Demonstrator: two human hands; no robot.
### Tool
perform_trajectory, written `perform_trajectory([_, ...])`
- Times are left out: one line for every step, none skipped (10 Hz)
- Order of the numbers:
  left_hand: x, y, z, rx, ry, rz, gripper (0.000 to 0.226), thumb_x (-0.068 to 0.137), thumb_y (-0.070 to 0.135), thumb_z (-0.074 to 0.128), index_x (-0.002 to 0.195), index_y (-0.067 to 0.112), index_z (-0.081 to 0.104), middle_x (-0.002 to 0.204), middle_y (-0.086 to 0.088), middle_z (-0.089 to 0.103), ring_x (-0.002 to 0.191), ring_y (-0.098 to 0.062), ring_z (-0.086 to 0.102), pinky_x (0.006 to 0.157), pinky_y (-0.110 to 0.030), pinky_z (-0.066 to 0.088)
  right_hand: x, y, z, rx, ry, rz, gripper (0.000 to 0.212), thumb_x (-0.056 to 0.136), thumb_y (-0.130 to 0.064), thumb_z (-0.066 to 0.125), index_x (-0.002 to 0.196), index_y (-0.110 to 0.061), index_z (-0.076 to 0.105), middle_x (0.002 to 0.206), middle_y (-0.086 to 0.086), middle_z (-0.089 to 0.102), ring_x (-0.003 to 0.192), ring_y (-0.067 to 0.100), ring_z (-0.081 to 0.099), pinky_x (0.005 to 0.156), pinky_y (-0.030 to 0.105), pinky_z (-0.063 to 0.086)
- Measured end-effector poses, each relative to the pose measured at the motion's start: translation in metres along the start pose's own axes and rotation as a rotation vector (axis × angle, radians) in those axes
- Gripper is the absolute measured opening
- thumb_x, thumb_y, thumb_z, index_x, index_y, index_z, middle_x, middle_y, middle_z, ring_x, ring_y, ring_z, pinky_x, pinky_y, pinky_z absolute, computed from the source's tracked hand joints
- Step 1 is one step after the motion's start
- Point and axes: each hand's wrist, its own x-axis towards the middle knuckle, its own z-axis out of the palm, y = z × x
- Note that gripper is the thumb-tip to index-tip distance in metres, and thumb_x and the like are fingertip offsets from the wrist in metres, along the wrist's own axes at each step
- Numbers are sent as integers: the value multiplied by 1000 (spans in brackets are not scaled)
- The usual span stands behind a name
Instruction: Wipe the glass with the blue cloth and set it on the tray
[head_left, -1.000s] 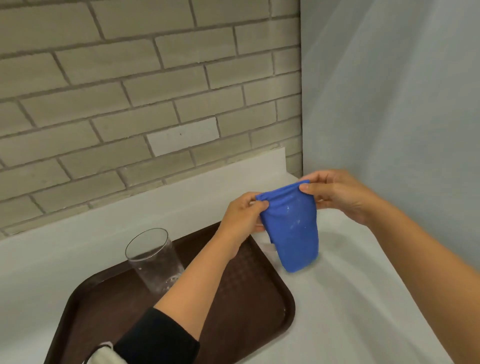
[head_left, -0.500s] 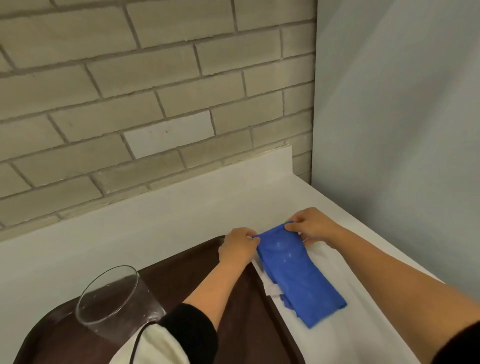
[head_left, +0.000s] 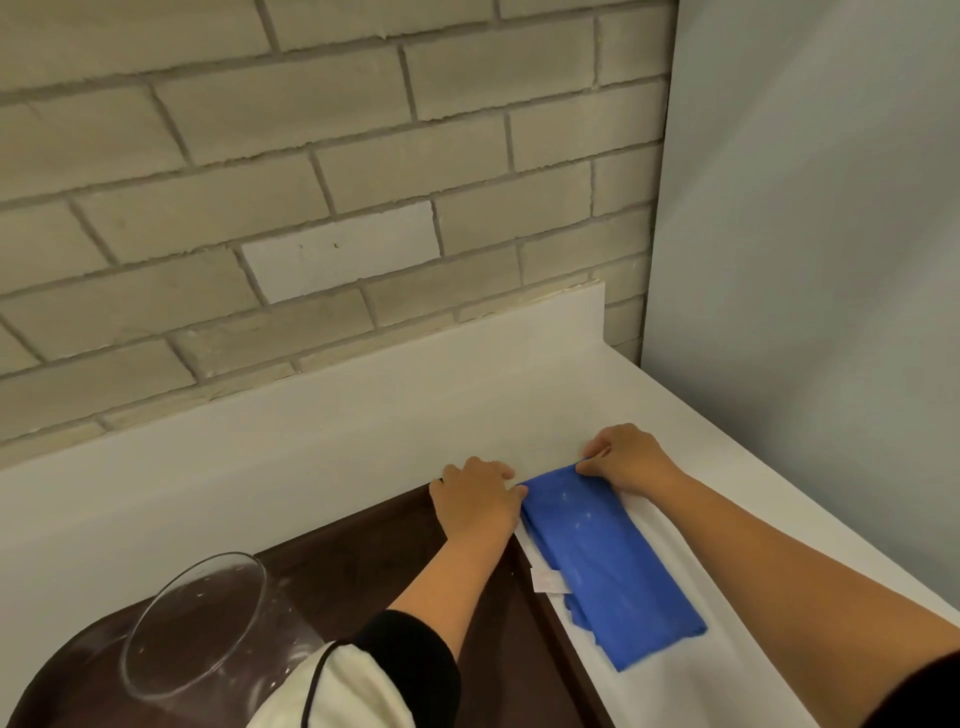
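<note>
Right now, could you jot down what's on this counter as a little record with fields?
glass: clear, empty, standing on the tray
tray: dark brown, on the white counter
blue cloth: folded, lying flat on the counter just right of the tray
left hand: at the cloth's far left corner, over the tray's edge
right hand: pinching the cloth's far right corner
small white tag: peeking from under the cloth's left edge
backdrop: brick wall

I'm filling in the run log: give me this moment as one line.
glass: on tray | blue cloth: flat on counter beside tray | left hand, right hand: pinching cloth's far corners
</note>
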Motion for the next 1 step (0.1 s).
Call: perform_trajectory([-7,1,-13,-60,13,49,45,88,43,47,129,26,47,132,-6,50,122,-27,40,97,-35,33,-10,-7,-5,0,83,-3,33,80,-25,63,110,-14,56,118,10,58,103,26,55,84,33,43])
